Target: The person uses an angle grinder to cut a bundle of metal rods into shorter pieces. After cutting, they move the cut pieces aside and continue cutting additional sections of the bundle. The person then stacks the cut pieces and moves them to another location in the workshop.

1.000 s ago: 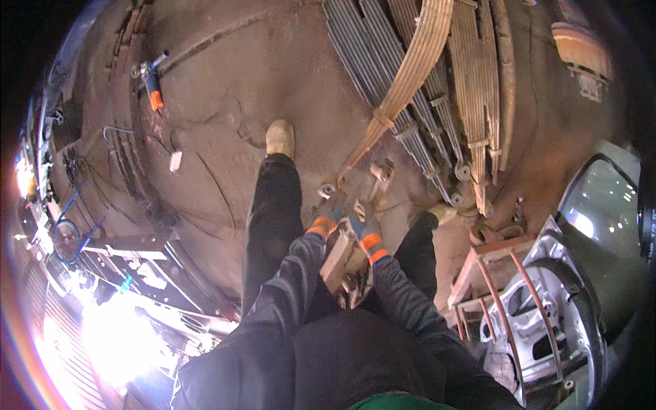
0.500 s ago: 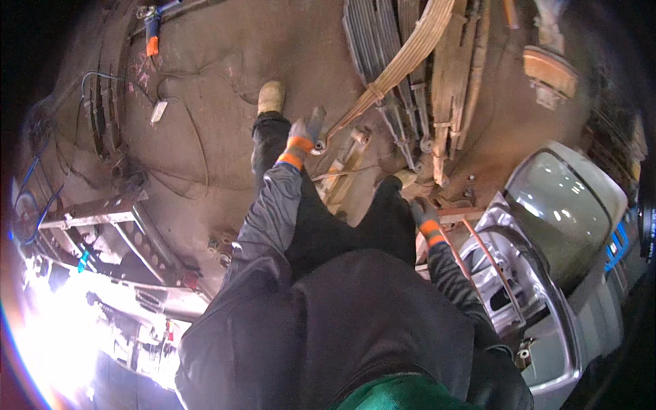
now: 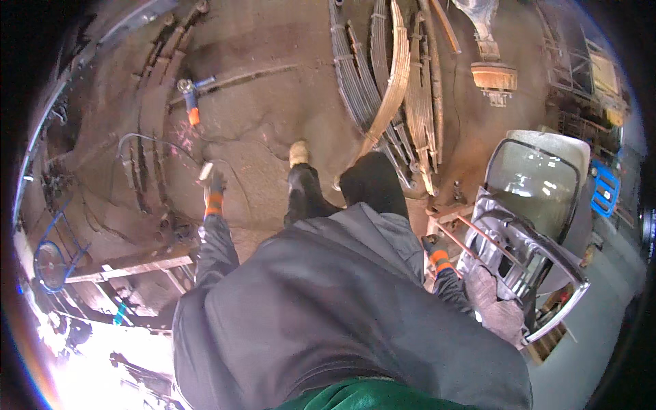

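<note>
My left hand [image 3: 216,187], in a grey glove with an orange cuff, reaches out low over the floor at left. Its fingers look stretched and apart from any tool. A small white block [image 3: 206,171] on a thin cable [image 3: 240,179] shows right beside the fingertips; whether they touch I cannot tell. My right hand [image 3: 431,243], gloved with an orange cuff, is beside a rusty metal frame [image 3: 454,217]; its dark, small fingers do not show clearly. A bundle of leaf springs [image 3: 383,89] lies ahead of my legs, one curved spring resting across the others.
A blue and orange power tool [image 3: 190,102] lies at far left. More long steel springs [image 3: 157,96] lie beyond it. At right stand a vehicle door with glass [image 3: 536,181], a blue crate [image 3: 605,188] and a rusty drum on an axle [image 3: 493,76]. A metal frame [image 3: 137,268] lies at near left.
My left hand has moved left, away from the curved spring's end to beside the white block. The right hand stays by the rusty frame. The whole view has shifted.
</note>
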A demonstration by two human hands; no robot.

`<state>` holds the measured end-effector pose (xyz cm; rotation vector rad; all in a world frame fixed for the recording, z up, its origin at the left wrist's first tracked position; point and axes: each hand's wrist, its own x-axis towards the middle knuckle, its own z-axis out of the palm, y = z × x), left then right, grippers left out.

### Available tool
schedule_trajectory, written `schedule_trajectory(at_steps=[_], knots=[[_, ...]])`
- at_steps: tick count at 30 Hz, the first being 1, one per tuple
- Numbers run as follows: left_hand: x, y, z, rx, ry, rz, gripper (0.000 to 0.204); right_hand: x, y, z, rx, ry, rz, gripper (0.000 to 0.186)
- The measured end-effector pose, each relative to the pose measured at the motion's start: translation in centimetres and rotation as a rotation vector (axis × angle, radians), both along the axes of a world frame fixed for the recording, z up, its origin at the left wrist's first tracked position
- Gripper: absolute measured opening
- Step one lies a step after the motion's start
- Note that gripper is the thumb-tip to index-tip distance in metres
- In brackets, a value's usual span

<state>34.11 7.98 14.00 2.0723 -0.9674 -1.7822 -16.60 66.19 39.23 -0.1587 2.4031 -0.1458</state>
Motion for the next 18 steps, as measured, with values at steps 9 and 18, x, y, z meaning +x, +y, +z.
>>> schedule_trajectory(at_steps=[9, 18], knots=[[-1.5, 3.3, 6.3, -0.025, 0.671, -0.005, 0.038, -7.4, -12.4, -10.1, -0.379, 0.043, 0.122, 0.034], [-31.2, -18.8, 14.4, -0.225, -0.230, -0.666, 0.051, -20.0, -31.7, -25.7, -0.559, -0.211, -0.216, 0.054]])
